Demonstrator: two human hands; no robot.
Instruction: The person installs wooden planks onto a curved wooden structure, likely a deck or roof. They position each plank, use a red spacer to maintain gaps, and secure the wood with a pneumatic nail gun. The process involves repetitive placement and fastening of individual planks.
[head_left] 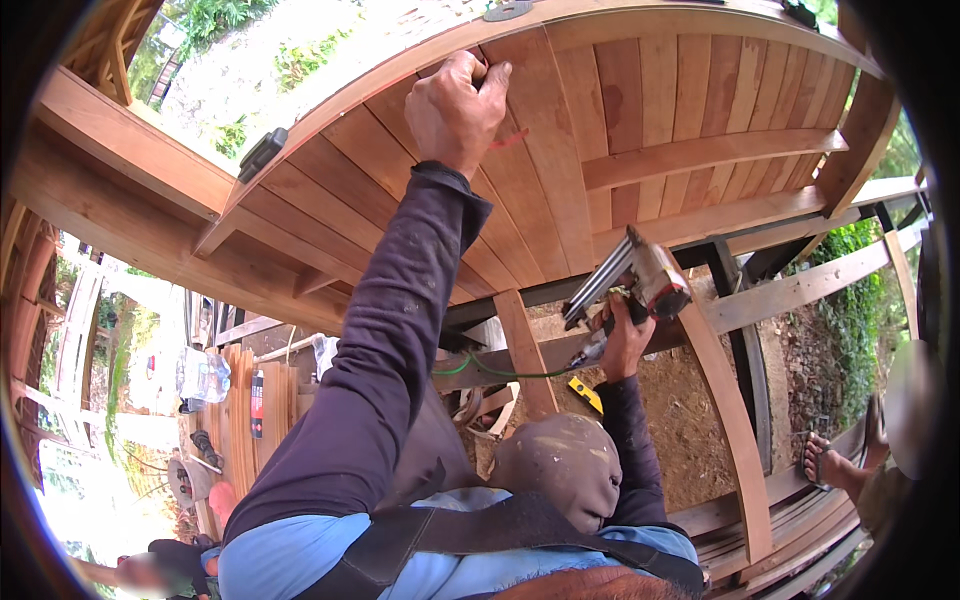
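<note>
My left hand point(452, 112) reaches far forward, its fingers curled closed against the reddish wooden boards point(540, 150) near their curved far edge. Whatever its fingers hold, if anything, is hidden. A red mark shows on the boards just right of my wrist. Lower and to the right, my right hand point(627, 335) grips the handle of a nail gun point(650, 278), its slanted magazine pointing left. From the tool's lower end a green air hose point(510, 373) runs off to the left.
A curved rib point(715, 158) crosses the boards. Black object point(262, 155) rests on the left frame. Wooden beams point(730, 430) span the dirt floor, where a yellow spirit level point(585, 394) lies. Stacked planks point(280, 395) and a cartridge tube point(257, 405) stand left. People show at lower left and right.
</note>
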